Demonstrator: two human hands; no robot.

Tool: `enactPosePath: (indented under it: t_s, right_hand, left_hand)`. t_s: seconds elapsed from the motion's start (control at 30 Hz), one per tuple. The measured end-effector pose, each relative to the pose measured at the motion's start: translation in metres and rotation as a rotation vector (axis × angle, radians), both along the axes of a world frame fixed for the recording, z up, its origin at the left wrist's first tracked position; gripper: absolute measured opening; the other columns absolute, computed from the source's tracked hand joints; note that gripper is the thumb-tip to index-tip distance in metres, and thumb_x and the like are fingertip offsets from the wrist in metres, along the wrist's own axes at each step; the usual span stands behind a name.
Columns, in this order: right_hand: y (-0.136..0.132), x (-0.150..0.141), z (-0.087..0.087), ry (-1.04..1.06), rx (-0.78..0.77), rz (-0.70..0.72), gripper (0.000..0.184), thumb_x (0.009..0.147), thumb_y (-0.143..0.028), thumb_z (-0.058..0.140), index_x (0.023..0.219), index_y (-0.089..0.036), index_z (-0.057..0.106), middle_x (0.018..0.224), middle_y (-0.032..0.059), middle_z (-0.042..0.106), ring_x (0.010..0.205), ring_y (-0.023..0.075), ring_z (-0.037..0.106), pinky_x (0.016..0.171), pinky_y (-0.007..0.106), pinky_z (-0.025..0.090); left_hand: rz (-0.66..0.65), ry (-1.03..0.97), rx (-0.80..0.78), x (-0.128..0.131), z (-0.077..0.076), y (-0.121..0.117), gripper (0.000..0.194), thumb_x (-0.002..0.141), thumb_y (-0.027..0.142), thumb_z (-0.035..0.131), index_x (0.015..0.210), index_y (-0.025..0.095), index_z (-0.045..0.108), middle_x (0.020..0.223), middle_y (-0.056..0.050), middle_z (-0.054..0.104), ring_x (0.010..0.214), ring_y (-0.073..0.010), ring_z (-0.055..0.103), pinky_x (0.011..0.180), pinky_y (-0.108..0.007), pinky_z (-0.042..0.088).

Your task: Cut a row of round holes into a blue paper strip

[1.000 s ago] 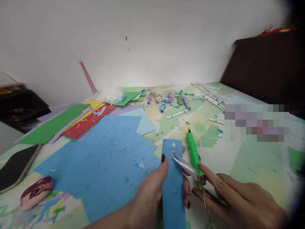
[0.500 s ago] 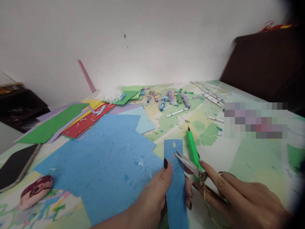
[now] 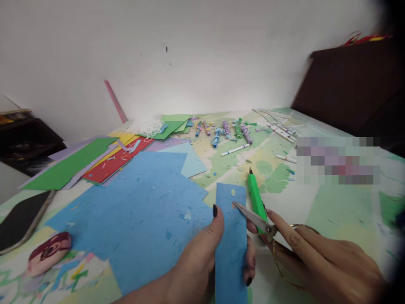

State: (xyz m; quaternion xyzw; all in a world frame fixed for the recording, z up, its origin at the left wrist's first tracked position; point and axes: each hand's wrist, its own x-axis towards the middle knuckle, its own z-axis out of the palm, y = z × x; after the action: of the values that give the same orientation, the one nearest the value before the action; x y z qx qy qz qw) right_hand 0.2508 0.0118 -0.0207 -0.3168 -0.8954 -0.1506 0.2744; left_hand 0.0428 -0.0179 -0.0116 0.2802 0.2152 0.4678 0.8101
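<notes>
My left hand [image 3: 202,253] grips a blue paper strip [image 3: 230,240], thumb on its left edge and fingers round behind to the right edge. One small hole shows near the strip's top, and a second lies just below it. With my right hand [image 3: 329,261] I hold a pair of scissors [image 3: 256,217] with gold-coloured handles. Their blades are nearly together, and the tips touch the strip at the lower hole. A green utility knife [image 3: 255,194] lies on the table behind the scissors, its blade pointing away from me.
A large blue sheet [image 3: 142,211] covers the middle left. Beyond it are red paper [image 3: 117,160], green paper [image 3: 72,162] and rolled paper pieces [image 3: 217,137]. A phone [image 3: 22,221] and a pink rounded object [image 3: 50,253] lie at left. Several white markers [image 3: 236,150] are at the back.
The scissor blades have closed further at the strip's lower hole. The strip and my left thumb have shifted slightly, with the thumb lifting a little from the strip's face.
</notes>
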Motion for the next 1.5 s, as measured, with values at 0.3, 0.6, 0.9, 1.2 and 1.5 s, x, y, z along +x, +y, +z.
enactPosePath:
  t_s: [0.3,0.6,0.9,1.2,1.5]
  right_hand:
    - [0.002,0.003,-0.007,0.038,-0.018,-0.008,0.040,0.093,-0.025,0.043,0.131,-0.013,0.047,0.068,0.0008,0.060,0.053,0.0089,0.055,0.044,0.022,0.035]
    - [0.008,0.003,-0.006,0.074,-0.046,-0.052,0.036,0.092,-0.028,0.041,0.124,-0.016,0.053,0.067,-0.0005,0.063,0.044,0.0068,0.053,0.039,0.020,0.036]
    - [0.010,-0.003,-0.005,0.101,0.076,-0.096,0.031,0.086,-0.027,0.050,0.114,-0.019,0.058,0.069,0.0004,0.065,0.044,0.0089,0.053,0.039,0.024,0.033]
    - [0.007,-0.001,-0.009,0.073,0.068,-0.105,0.033,0.085,-0.022,0.050,0.118,-0.018,0.056,0.059,-0.0029,0.058,0.042,0.0077,0.049,0.039,0.023,0.032]
    - [0.004,-0.002,-0.009,0.063,0.097,-0.108,0.033,0.086,-0.021,0.051,0.119,-0.016,0.055,0.060,-0.0036,0.059,0.043,0.0071,0.049,0.042,0.024,0.031]
  left_hand:
    - [-0.083,-0.008,-0.051,-0.005,0.010,0.002,0.065,0.086,0.067,0.019,0.094,0.015,0.059,0.065,-0.003,0.047,0.055,-0.0115,0.041,0.058,-0.025,0.032]
    - [-0.099,0.019,-0.084,-0.009,0.014,0.005,0.067,0.085,0.069,0.017,0.093,0.016,0.057,0.066,-0.002,0.046,0.055,-0.0114,0.040,0.059,-0.026,0.030]
    - [-0.104,0.095,-0.114,-0.006,0.017,0.003,0.067,0.079,0.074,0.029,0.093,0.014,0.055,0.061,-0.001,0.047,0.051,-0.0101,0.039,0.058,-0.024,0.029]
    - [-0.150,-0.009,-0.153,-0.006,0.012,0.005,0.072,0.078,0.075,0.026,0.095,0.011,0.056,0.063,-0.003,0.049,0.052,-0.0109,0.041,0.058,-0.025,0.029]
    - [-0.218,-0.177,-0.184,-0.003,0.006,0.006,0.075,0.076,0.078,0.021,0.093,0.013,0.055,0.068,-0.004,0.050,0.052,-0.0125,0.045,0.059,-0.028,0.028]
